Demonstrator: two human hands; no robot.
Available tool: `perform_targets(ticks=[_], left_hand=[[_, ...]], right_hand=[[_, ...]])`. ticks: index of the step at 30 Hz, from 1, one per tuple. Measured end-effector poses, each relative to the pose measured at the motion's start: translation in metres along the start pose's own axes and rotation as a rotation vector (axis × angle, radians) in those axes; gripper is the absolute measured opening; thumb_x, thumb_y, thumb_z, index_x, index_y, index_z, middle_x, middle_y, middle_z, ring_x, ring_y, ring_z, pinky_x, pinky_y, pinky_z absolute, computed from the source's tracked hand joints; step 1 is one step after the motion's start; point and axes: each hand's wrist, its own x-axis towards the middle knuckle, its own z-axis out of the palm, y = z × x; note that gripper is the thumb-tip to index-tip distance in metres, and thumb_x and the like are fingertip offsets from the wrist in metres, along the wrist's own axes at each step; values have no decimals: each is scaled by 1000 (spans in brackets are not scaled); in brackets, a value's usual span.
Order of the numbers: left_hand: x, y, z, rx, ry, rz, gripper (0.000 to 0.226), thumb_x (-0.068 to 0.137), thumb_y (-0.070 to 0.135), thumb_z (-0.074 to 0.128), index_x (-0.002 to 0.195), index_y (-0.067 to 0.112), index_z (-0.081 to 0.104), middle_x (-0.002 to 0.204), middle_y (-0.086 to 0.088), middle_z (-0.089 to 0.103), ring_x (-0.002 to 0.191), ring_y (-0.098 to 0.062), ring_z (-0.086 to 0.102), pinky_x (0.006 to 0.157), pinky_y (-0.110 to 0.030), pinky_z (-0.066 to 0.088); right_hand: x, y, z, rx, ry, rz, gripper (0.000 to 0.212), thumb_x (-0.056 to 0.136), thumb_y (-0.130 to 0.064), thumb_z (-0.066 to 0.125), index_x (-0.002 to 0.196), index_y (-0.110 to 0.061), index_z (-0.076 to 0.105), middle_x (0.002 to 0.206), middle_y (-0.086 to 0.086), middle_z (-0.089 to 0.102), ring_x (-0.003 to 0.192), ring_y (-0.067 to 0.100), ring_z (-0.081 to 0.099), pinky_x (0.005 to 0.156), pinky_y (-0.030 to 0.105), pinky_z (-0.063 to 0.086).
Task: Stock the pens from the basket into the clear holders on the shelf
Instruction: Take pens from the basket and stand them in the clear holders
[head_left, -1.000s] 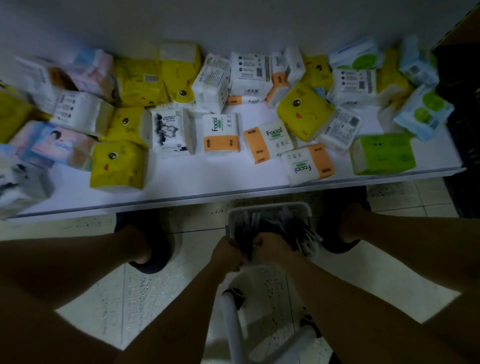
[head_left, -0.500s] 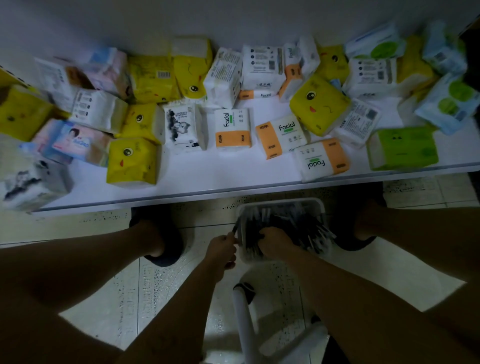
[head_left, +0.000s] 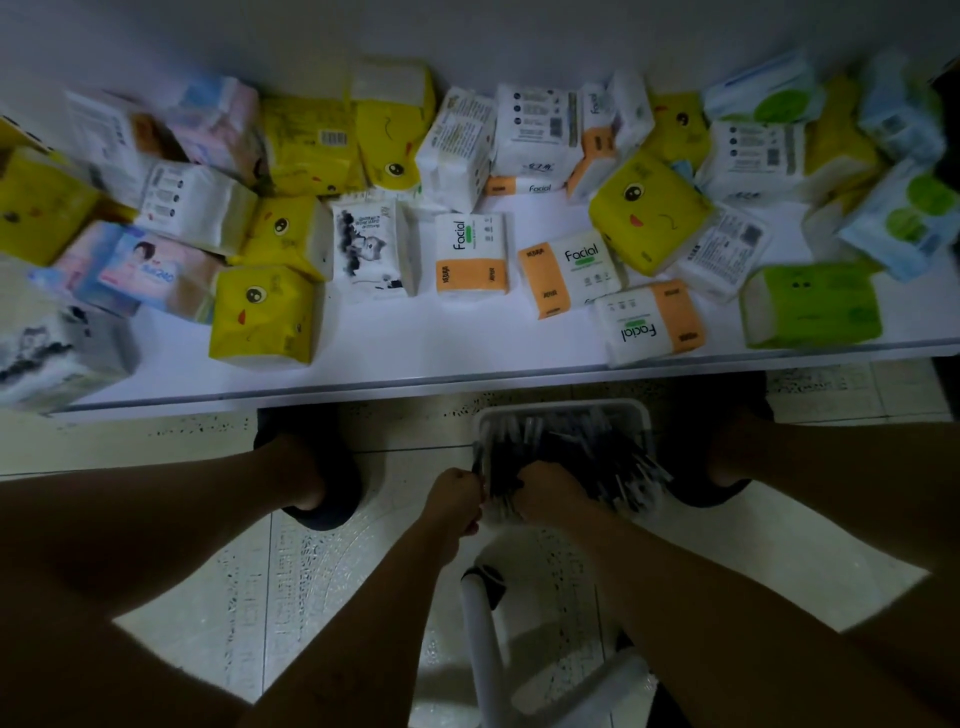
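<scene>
One basket (head_left: 566, 408) of pens (head_left: 587, 447) — right hand (head_left: 548, 493) grasps some; left hand (head_left: 454, 493) curled, hold unclear.

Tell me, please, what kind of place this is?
Probably a shop or stockroom: a white shelf crowded with many packs of facial tissue, and a basket full of pens below its edge.

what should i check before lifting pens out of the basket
1. Pens in basket: ok, plenty.
2. Right hand grips a bunch: ok.
3. Left hand at the basket's left rim, what it holds: cannot tell.
4. Clear holders in sight: not ok, none visible.
5. Bare strip along shelf front: ok; tissue packs fill the rest.
</scene>
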Motion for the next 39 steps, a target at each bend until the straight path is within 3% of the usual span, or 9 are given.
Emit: perform_targets(ticks=[4, 7, 10, 15, 23, 28, 32, 37, 39], left_hand=[[0, 1, 0, 46, -1, 123, 31, 102, 31, 38, 115, 7, 53, 84, -7, 52, 58, -14, 40, 50, -24, 35], [0, 2, 2, 103, 30, 159, 29, 103, 23, 38, 114, 4, 57, 92, -12, 58, 62, -16, 48, 53, -25, 43], [-5, 2, 4, 107, 18, 139, 24, 99, 10, 40, 106, -2, 59, 85, -15, 60, 62, -18, 50, 56, -27, 45], [-18, 10, 5, 104, 62, 242, 22, 103, 22, 36, 99, 13, 55, 87, -10, 58, 60, -13, 45, 51, -22, 35], [-48, 18, 6, 106, 6, 389, 21, 101, 8, 36, 100, 7, 57, 78, -7, 58, 63, -15, 50, 58, -27, 42], [-71, 27, 11, 163, 58, 473, 26, 102, 15, 32, 106, 4, 55, 80, -7, 54, 66, -17, 48, 56, -29, 40], [-92, 35, 11, 214, 82, 712, 33, 104, 37, 28, 97, 20, 56, 85, -3, 58, 81, -21, 57, 73, -33, 44], [-110, 48, 8, 142, 33, 739, 22, 100, 28, 43, 90, 15, 58, 77, -6, 61, 70, -22, 57, 68, -38, 49], [-119, 55, 5, 91, 26, 736, 20, 99, 27, 48, 87, 14, 59, 73, -5, 60, 66, -21, 56, 65, -37, 49]], right_hand=[[-3, -1, -3, 2, 39, -41, 19, 93, -23, 55, 93, -11, 69, 85, 7, 65, 93, 29, 64, 71, 28, 45], [-10, -4, -11, 64, 126, -59, 16, 90, -28, 64, 95, -13, 66, 98, 7, 68, 92, 22, 63, 72, 28, 47], [-19, -8, -21, 121, 161, -37, 22, 87, -26, 70, 72, -19, 55, 94, 9, 69, 90, 22, 65, 75, 30, 50], [-35, -10, -38, 170, 172, -5, 24, 90, -13, 64, 69, -13, 51, 79, 9, 63, 86, 29, 67, 71, 33, 54], [-57, 2, -37, 333, 162, -13, 11, 89, -2, 50, 87, 2, 60, 89, 22, 62, 85, 35, 61, 82, 49, 56], [-100, -13, -57, 366, 340, -31, 22, 100, -13, 39, 83, -8, 52, 79, 8, 53, 69, 19, 49, 64, 29, 40], [-130, -21, -71, 454, 512, -104, 36, 104, -31, 34, 112, -11, 63, 107, 7, 64, 96, 23, 59, 76, 27, 39], [-138, -23, -76, 691, 524, -151, 19, 96, -23, 53, 82, -19, 65, 87, 5, 69, 84, 24, 66, 84, 49, 56], [-142, -27, -78, 706, 547, -167, 13, 94, -18, 55, 84, -21, 62, 93, 6, 68, 88, 25, 66, 82, 46, 57]])
